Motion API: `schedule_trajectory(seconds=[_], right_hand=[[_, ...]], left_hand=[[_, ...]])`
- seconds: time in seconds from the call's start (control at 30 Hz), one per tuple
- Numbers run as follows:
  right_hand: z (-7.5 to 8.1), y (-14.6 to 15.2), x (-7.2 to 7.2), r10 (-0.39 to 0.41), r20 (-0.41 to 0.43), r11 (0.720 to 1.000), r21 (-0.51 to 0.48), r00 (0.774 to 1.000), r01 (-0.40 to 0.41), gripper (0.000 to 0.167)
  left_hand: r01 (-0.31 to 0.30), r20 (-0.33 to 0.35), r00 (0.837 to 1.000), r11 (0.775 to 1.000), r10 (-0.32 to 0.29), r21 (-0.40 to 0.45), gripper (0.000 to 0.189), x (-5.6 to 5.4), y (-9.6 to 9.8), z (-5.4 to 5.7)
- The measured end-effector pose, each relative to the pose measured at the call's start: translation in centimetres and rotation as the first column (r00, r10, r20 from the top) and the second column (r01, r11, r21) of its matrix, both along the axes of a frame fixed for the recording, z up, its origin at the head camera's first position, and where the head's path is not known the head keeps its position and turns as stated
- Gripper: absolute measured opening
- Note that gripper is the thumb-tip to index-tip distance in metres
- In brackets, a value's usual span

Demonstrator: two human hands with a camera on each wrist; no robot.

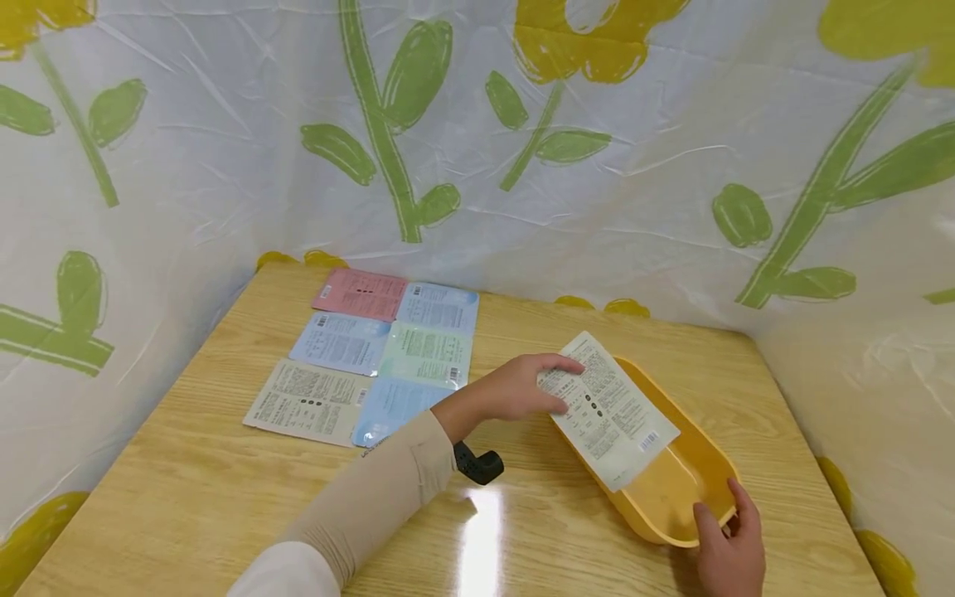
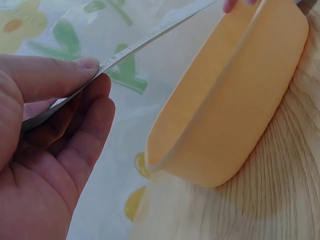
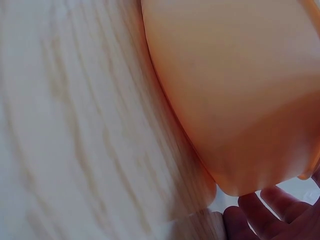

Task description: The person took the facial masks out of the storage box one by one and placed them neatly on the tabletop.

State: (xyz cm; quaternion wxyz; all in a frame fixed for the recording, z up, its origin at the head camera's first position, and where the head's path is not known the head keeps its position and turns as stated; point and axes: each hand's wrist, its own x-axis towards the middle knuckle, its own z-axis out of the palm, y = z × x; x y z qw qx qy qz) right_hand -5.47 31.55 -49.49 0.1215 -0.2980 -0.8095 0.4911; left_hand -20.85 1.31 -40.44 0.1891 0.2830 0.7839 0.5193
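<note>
My left hand [image 1: 522,386] pinches a pale grey-white printed sachet [image 1: 612,414] by its left edge, thumb on one face and fingers on the other. The sachet is tilted over a yellow plastic tub [image 1: 690,481] and overlaps its far half in the head view. Seen edge-on in the left wrist view, the sachet [image 2: 145,42] looks thin and slightly bent. At the tub's near right end, my right hand [image 1: 734,543] grips the rim, thumb on the inner side. The right wrist view shows its fingers [image 3: 262,217] under the tub's outer wall [image 3: 240,90].
Left of the tub, several flat sachets lie in two columns: a pink one [image 1: 361,294], blue ones [image 1: 343,342], a green one [image 1: 427,352] and a beige one [image 1: 306,402]. A black curved object [image 1: 481,466] shows below my left wrist. Flower-printed sheeting [image 1: 477,166] surrounds the wooden table [image 1: 172,481].
</note>
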Motion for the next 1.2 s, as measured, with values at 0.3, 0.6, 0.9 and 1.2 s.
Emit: schedule_trajectory(seconds=[0.3,0.6,0.9,1.2], right_hand=[[0.0,0.0,0.0,0.004,-0.024,1.0,-0.022,1.0,-0.005,0.065],[0.0,-0.1,-0.1,-0.014,-0.041,0.999,-0.032,0.999,0.013,0.065],[0.0,-0.1,-0.1,-0.015,-0.007,0.999,-0.028,1.0,0.014,0.066],[0.1,0.0,-0.2,0.01,0.013,1.0,-0.01,1.0,-0.01,0.066]], left_hand=[[-0.035,0.031,0.999,0.998,0.033,0.061,0.056,0.6,-2.2,-0.5],[-0.124,0.13,0.985,0.989,0.112,0.086,0.057,1.7,-5.7,-1.7],[-0.196,0.126,0.974,0.98,0.19,0.043,0.054,3.1,-9.1,-3.1],[-0.216,0.136,0.969,0.976,0.208,0.042,0.054,4.8,-11.7,-4.7]])
